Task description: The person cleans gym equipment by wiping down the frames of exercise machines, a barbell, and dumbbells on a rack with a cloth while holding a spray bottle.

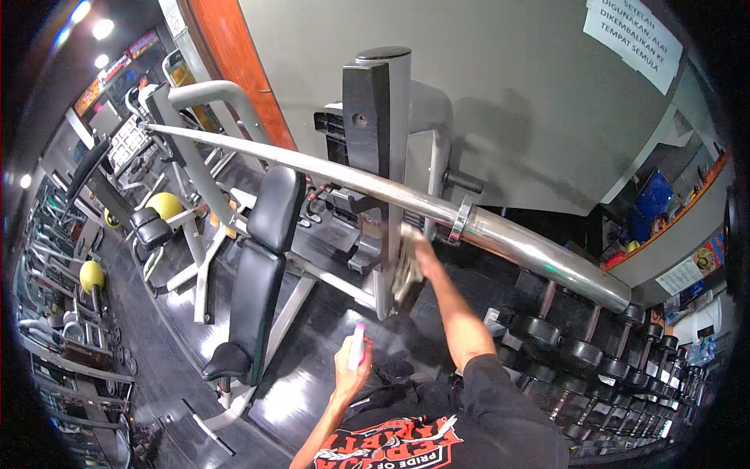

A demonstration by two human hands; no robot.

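Observation:
My left hand [349,377] is closed around a small pink and white bottle [357,347], held upright in front of my shirt. Out ahead, my right hand [420,252] is pressed against the side of the bench rack's grey upright [398,164], just below the barbell. In it is a pale cloth [407,273], partly blurred and hanging down along the post. The barbell [336,172] rests across the rack, and its thick sleeve [547,254] points to the right. A black padded bench [256,285] stands left of the upright.
Rows of dumbbells [582,352] fill a rack at the right. Behind the upright is a grey wall [516,70] with a paper sign [634,39]. Yellow balls [164,206] and other machines stand at the left. A counter [664,227] is at the far right.

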